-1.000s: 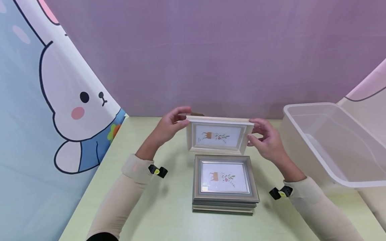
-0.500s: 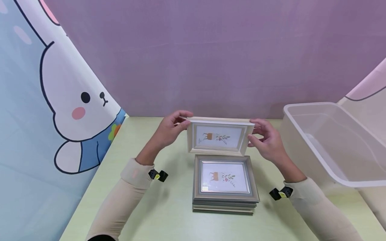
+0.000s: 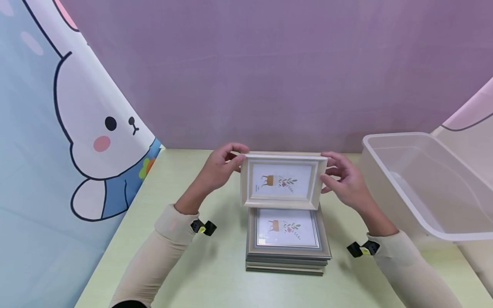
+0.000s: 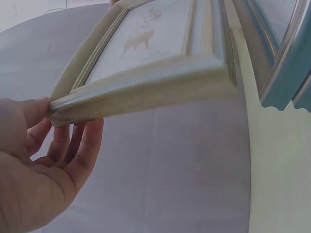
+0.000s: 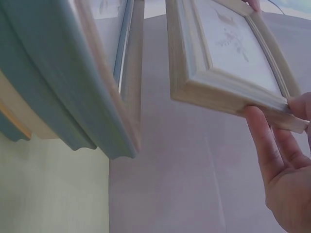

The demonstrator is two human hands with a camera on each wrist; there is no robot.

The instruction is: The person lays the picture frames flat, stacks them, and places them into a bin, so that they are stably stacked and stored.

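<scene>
A cream picture frame (image 3: 283, 204) with a plant print is held up, tilted, between both hands. My left hand (image 3: 218, 169) pinches its left upper corner, thumb in front and fingers behind. On the other side my right hand (image 3: 348, 183) grips the right edge near the top. Below and nearer to me lies a stack of picture frames, topped by a grey-brown frame (image 3: 250, 239) with a similar print. The cream frame's lower edge overlaps the far edge of that stack in the head view; in the right wrist view a gap shows between them.
A translucent white plastic bin (image 3: 400, 188) stands at the right of the pale green table (image 3: 215, 278). A purple cloth (image 3: 269, 85) hangs behind the table. At the left hangs a blue curtain (image 3: 31, 171) with a rabbit picture.
The cream frame has come nearer to me, and its lower edge now covers the far part of the stack's top frame. Both hands have kept hold of it.
</scene>
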